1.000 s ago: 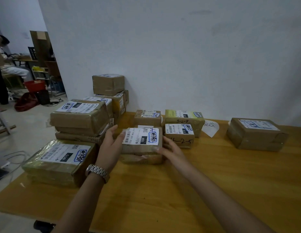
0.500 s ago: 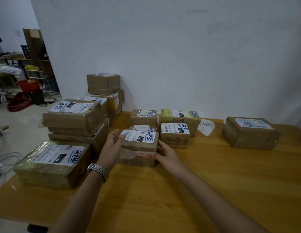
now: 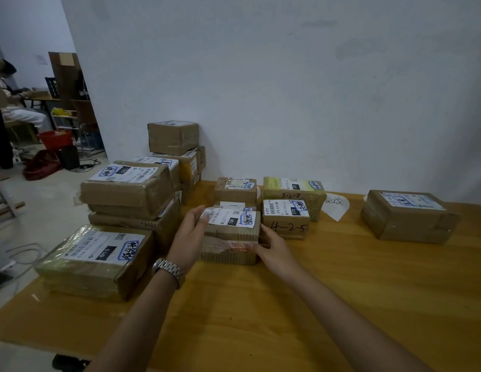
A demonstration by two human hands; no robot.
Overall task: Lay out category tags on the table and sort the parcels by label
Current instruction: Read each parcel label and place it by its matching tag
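Note:
A small brown parcel (image 3: 232, 229) with a white label sits on top of a taped brown parcel (image 3: 228, 251) on the wooden table (image 3: 328, 291). My left hand (image 3: 189, 234), watch on its wrist, grips the upper parcel's left side. My right hand (image 3: 274, 247) rests against the right side of the stack. Just to the right stands a parcel marked 4-2-5 (image 3: 286, 218), with a parcel marked 3-2-8 (image 3: 293, 190) behind it. A white paper tag (image 3: 336, 205) with handwriting lies beside them.
Tall stacks of larger parcels (image 3: 129, 191) fill the table's left end, with a plastic-wrapped parcel (image 3: 97, 259) at the front left. A lone parcel (image 3: 408, 216) lies at the right. A white wall runs behind. A person sits far left in the room.
The small parcel has come down from a tilted, lifted hold and now rests on the taped parcel. Both hands stayed at its sides and the view shifted slightly.

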